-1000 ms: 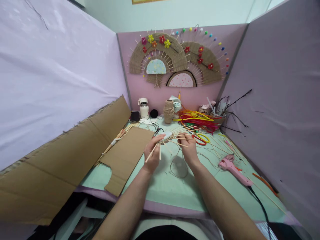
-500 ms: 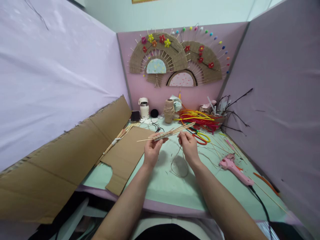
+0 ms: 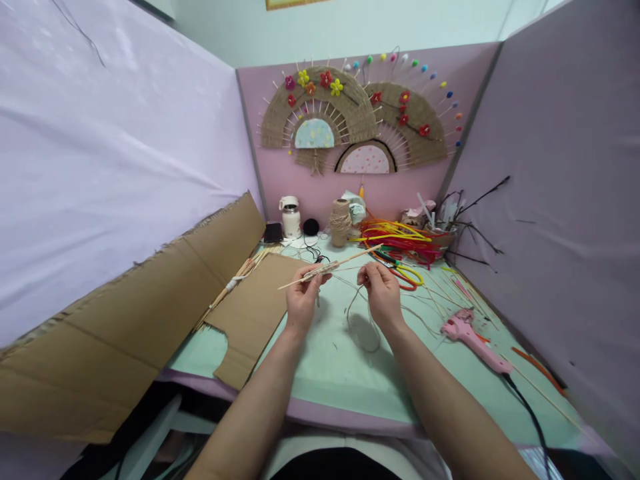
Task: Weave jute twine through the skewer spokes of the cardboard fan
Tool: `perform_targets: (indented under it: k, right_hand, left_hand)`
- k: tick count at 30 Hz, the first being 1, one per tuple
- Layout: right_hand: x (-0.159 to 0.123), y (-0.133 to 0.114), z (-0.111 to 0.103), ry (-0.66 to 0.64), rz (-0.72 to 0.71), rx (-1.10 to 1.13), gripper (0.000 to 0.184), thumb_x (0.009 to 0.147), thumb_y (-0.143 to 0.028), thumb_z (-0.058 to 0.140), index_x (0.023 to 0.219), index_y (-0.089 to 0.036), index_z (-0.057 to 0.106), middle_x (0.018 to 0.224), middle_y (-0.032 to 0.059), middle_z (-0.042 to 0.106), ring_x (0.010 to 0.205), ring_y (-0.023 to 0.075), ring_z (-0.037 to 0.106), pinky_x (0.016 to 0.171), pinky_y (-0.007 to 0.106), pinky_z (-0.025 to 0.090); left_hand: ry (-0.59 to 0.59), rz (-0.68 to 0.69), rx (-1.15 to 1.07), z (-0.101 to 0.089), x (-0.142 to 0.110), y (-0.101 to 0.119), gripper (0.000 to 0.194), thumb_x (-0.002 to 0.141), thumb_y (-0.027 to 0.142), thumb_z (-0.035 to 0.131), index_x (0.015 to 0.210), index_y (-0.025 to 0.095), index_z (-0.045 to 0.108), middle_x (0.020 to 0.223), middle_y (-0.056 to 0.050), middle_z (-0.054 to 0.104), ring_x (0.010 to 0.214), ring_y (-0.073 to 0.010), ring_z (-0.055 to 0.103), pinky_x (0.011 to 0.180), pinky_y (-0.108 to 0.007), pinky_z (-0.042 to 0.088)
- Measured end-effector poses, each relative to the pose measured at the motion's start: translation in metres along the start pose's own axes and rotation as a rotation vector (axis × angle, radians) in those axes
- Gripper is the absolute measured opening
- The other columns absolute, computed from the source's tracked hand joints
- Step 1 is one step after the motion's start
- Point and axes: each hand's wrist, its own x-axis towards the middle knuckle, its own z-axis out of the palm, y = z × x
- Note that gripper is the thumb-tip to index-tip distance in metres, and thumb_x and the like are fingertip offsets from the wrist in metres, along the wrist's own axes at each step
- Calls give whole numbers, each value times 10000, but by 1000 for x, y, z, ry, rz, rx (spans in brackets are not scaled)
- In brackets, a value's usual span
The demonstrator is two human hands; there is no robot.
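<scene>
My left hand is closed on a bundle of thin wooden sticks, held above the table with its far end pointing up to the right. Cord wraps the bundle near my fingers. My right hand pinches a thin twine, which runs across to the bundle and also hangs in a loose loop below the hand. The fingertips of my right hand partly hide the pinched stretch. Just beyond that hand lie scissors with yellow and red handles.
Flat cardboard lies at left, beside a tied stick bundle and a standing cardboard sheet. A pink glue gun rests at right. Behind are a twine spool, a white bottle and coloured pipe cleaners.
The sticks in my left hand have turned, so their fanned-out ends now look lined up and narrow. My right hand has shifted slightly, and the twine loop has moved with it.
</scene>
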Motion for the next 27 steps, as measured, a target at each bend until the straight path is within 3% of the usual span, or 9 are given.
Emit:
perform_targets:
  k: [4, 8, 13, 16, 22, 27]
  right_hand:
    - [-5, -4, 1, -70, -3, 93, 293, 884, -453, 568, 710, -216, 567, 611, -14, 533, 582, 136, 498, 590, 285, 414]
    - [-14, -10, 0, -35, -152, -1, 258, 893, -423, 563, 735, -219, 578, 583, -20, 525, 541, 135, 488, 552, 289, 397]
    - [-20, -16, -1, 29, -364, -46, 190, 904, -346, 577, 761, -224, 595, 588, -27, 513, 522, 126, 474, 530, 285, 382]
    - [-20, -18, -2, 92, -419, -96, 172, 913, -339, 573, 785, -227, 602, 587, -29, 513, 513, 125, 469, 523, 284, 379]
    - [-10, -19, -5, 288, -295, -223, 266, 918, -440, 535, 773, -220, 572, 561, -43, 478, 506, 123, 449, 520, 271, 357]
    - [0, -14, -7, 200, -101, -268, 295, 890, -457, 558, 725, -212, 560, 549, -47, 469, 509, 115, 412, 506, 260, 318]
  left_hand:
    - [87, 92, 106, -3, 0, -4, 250, 819, 372, 706, 986, 187, 682, 1000, -65, 716, 941, -196, 698, 905, -373, 554]
    - [161, 187, 298, -9, -2, -6, 279, 806, 368, 716, 1035, 211, 698, 1081, -82, 708, 1020, -215, 672, 911, -337, 526]
    - [105, 307, 427, -13, -2, -4, 261, 798, 325, 722, 1040, 232, 706, 1125, -91, 706, 1106, -244, 641, 957, -371, 501]
    - [73, 358, 464, -14, -1, -5, 246, 792, 312, 728, 1027, 244, 712, 1099, -84, 717, 1095, -247, 647, 986, -398, 486]
    - [38, 344, 440, -14, -2, -8, 251, 787, 328, 734, 1021, 240, 712, 1117, -93, 713, 1130, -262, 634, 1007, -422, 478]
    - [147, 177, 231, -9, 0, -3, 291, 783, 403, 735, 997, 209, 697, 1095, -87, 708, 1025, -231, 682, 915, -371, 537]
